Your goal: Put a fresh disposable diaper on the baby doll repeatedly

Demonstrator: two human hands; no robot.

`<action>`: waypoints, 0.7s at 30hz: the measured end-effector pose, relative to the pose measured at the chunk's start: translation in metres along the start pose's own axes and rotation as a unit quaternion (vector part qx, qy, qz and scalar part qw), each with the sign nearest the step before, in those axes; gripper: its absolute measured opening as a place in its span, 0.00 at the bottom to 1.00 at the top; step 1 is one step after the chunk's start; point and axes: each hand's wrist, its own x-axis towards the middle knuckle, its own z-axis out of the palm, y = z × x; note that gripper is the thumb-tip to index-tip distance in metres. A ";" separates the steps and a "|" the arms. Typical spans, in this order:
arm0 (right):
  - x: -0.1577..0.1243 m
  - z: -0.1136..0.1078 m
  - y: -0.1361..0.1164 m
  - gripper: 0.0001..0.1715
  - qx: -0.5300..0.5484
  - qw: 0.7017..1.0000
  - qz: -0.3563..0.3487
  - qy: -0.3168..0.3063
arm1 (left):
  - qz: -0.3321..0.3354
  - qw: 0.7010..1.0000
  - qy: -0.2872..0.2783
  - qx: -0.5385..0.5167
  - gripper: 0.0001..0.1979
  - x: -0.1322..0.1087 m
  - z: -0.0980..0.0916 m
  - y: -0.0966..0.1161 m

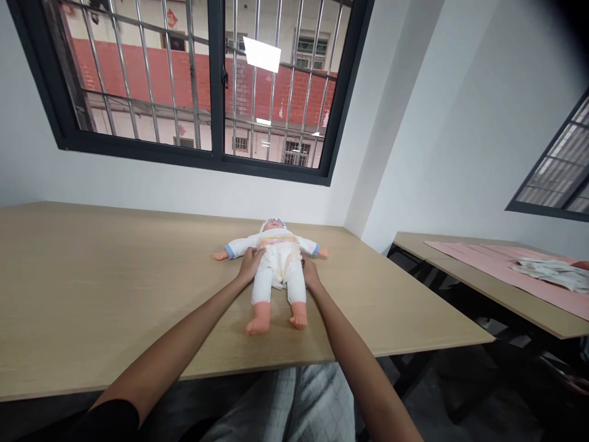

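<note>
A baby doll [264, 281] in a white outfit with blue cuffs lies on its back, arms spread and bare feet toward me. Around its hips, over the clothes, is a white diaper [280, 258] with a yellowish, orange-tinted waist. My left hand [251, 264] is closed at the diaper's left edge, thumb and fingers against its side. On the opposite side my right hand [310, 272] is closed at the diaper's right edge, its fingertips partly hidden behind the doll's hip. A printed white cap [275, 220] covers the doll's head.
The doll rests on a wooden table [138, 276] against the wall, below a barred window [216, 162]. To the right, past a gap, a second table [460, 267] carries a pink cloth [488, 264], a white crumpled cloth [552, 273] and part of something skin-coloured at the frame's edge.
</note>
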 end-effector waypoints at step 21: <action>0.002 0.003 0.005 0.08 0.026 0.999 -0.014 -0.018 | -0.009 1.000 0.009 0.005 0.15 -0.004 0.000 0.008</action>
